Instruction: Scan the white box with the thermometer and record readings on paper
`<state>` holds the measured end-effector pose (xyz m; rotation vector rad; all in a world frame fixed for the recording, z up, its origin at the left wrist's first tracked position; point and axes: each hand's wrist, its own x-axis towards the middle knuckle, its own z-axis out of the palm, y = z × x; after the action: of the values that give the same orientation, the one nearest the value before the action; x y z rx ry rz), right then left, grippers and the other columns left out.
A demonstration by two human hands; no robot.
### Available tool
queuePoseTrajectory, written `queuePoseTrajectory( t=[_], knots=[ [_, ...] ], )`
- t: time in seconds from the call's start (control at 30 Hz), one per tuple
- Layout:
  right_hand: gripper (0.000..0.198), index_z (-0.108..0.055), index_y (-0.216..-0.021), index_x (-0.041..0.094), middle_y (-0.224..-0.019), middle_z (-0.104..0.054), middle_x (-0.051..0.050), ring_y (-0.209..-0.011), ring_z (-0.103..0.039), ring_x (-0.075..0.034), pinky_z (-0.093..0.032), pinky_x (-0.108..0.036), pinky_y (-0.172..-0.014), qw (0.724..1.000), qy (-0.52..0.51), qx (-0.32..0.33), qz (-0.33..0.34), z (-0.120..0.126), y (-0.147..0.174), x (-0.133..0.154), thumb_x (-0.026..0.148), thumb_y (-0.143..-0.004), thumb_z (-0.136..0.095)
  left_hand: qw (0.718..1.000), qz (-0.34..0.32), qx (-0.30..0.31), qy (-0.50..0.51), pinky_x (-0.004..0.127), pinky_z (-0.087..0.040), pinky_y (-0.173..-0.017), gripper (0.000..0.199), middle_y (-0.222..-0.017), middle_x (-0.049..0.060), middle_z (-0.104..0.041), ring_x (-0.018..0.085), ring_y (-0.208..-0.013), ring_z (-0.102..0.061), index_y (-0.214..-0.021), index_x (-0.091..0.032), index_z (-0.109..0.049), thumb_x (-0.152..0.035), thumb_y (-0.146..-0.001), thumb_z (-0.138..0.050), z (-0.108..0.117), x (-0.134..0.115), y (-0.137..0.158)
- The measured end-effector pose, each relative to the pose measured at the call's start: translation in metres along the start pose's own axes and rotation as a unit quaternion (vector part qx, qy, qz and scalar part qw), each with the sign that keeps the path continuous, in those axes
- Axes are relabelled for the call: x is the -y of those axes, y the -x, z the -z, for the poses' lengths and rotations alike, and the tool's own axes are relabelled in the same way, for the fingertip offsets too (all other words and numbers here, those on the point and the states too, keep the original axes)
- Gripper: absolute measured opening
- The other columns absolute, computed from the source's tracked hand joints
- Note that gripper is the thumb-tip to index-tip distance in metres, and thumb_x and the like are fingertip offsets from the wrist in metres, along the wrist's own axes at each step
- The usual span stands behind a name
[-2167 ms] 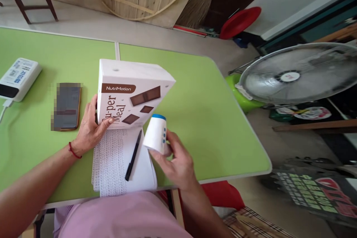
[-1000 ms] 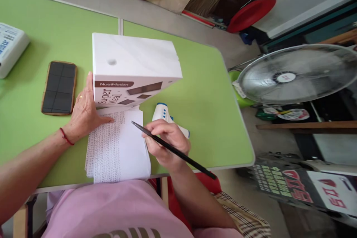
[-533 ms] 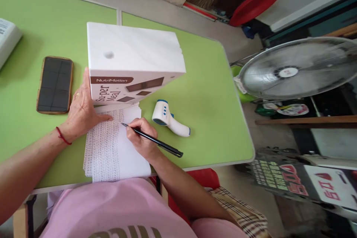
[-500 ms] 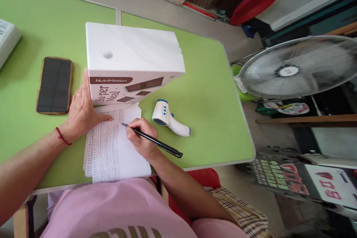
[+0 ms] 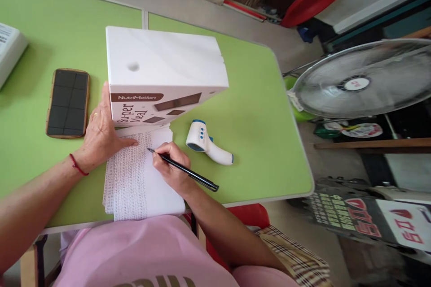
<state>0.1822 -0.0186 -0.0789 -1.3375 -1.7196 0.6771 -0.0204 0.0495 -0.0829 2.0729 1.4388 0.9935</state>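
A black pen (image 5: 193, 174) is pinched in my right hand (image 5: 173, 166), its tip on or just over the paper sheets (image 5: 161, 197). Rows of handwriting cover the sheets' left part; the right part is blank. My left hand (image 5: 103, 132) lies with its thumb stretched across the paper and its fingers along the left side of a white box (image 5: 164, 60) marked "NutriMotion". The box stands at the top end of the sheets. Some of my left fingertips are hidden beside it. A white and blue infrared thermometer (image 5: 208, 143) lies right of my right hand.
Left of my left hand a phone (image 5: 68, 103) in a brown case lies on the green table (image 5: 259, 143). A white object (image 5: 10, 54) sits at the far left edge. Beyond the table's right end stand a fan (image 5: 357, 83) and a printed sign (image 5: 363, 219).
The whole view has shifted slightly, so things appear a little farther right. The pen tip stays at nearly the same place by the writing, and my left hand keeps its position against the box.
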Motion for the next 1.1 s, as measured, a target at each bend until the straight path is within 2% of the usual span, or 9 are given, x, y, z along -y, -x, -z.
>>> queuePoseTrajectory(
  t=[0.2,0.43,0.77,1.1],
  knots=[
    [0.015,-0.048,-0.073,0.024,-0.054,-0.052,0.007,-0.046,-0.048,-0.009,-0.042,-0.022,-0.048,1.0,0.004,0.0,0.024,0.002,-0.0014,0.0004,0.022,-0.085,-0.056,1.0,-0.001,0.004,-0.005,0.063,-0.031,-0.114,0.111,-0.134,0.016,-0.05,0.045,-0.139,-0.036,-0.142,-0.023,-0.033,-0.058,-0.053,-0.089,0.0005,0.0,-0.0005],
    [0.012,-0.048,-0.074,0.025,-0.054,-0.049,0.008,-0.046,-0.047,-0.01,-0.043,-0.023,-0.049,1.0,0.013,-0.009,-0.008,0.0025,-0.0014,-0.0001,0.023,-0.083,-0.055,1.0,0.012,-0.003,0.005,0.063,-0.032,-0.114,0.114,-0.132,0.016,-0.052,0.047,-0.138,-0.036,-0.142,-0.023,-0.034,-0.056,-0.049,-0.092,0.001,-0.0006,0.0003],
    [0.015,-0.047,-0.073,0.024,-0.057,-0.052,0.007,-0.048,-0.049,-0.01,-0.043,-0.022,-0.05,1.0,-0.004,-0.001,0.024,0.0025,-0.0022,0.0,0.02,-0.084,-0.056,1.0,0.005,0.005,0.002,0.063,-0.032,-0.113,0.112,-0.132,0.017,-0.051,0.046,-0.139,-0.035,-0.142,-0.021,-0.033,-0.056,-0.053,-0.09,0.0029,0.0013,0.001],
    [0.014,-0.046,-0.074,0.024,-0.056,-0.05,0.008,-0.047,-0.048,-0.009,-0.041,-0.022,-0.05,1.0,-0.018,-0.016,0.018,0.0018,-0.0013,-0.0004,0.018,-0.083,-0.055,1.0,0.011,-0.001,-0.011,0.063,-0.034,-0.112,0.116,-0.133,0.017,-0.05,0.047,-0.137,-0.037,-0.143,-0.021,-0.031,-0.053,-0.05,-0.092,0.0009,0.0029,0.0018]
  ],
)
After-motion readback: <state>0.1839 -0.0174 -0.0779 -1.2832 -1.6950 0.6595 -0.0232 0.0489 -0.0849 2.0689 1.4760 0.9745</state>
